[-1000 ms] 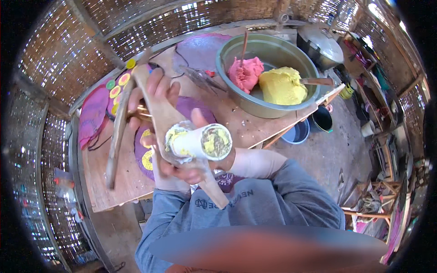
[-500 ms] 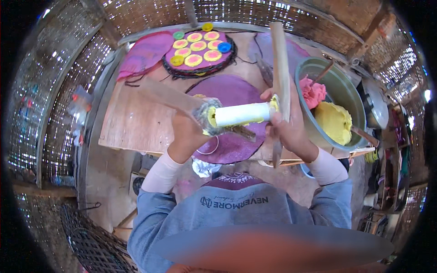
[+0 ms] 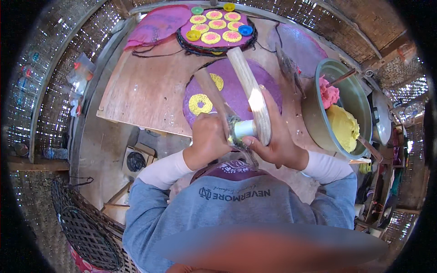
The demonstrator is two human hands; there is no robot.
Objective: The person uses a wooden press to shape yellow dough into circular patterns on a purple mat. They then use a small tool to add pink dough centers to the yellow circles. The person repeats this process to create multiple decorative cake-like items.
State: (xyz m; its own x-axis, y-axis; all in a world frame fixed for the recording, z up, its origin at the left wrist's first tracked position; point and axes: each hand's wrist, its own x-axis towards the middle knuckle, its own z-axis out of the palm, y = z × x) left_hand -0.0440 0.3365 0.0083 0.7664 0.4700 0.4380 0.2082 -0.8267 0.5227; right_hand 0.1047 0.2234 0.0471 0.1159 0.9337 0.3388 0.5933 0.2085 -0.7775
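Both hands hold a dough press made of two wooden bars with a white tube [image 3: 245, 129] between them, near my body past the table's front edge. My left hand [image 3: 207, 139] is closed round the brownish bar [image 3: 213, 91], where yellow dough smears show at the tube's end. My right hand [image 3: 284, 143] grips the paler bar [image 3: 248, 86], its palm against the outer side and thumb near the tube. Beyond, a round purple cloth-covered tray [image 3: 255, 75] carries a yellow dough ring [image 3: 200, 104] and another yellow piece [image 3: 217, 82], partly hidden by the bar.
A green basin [image 3: 314, 107] at the right holds pink dough [image 3: 328, 93] and yellow dough [image 3: 342, 127] with wooden-handled tools. At the back, a dark-rimmed round tray [image 3: 182, 40] bears several yellow-and-pink rounds and small coloured cups. Purple cloth [image 3: 157, 25] lies beside it.
The two bars have come closer together, leaving less white tube showing. Both hands have drawn the press toward my body, uncovering yellow dough on the purple tray. The view has shifted.
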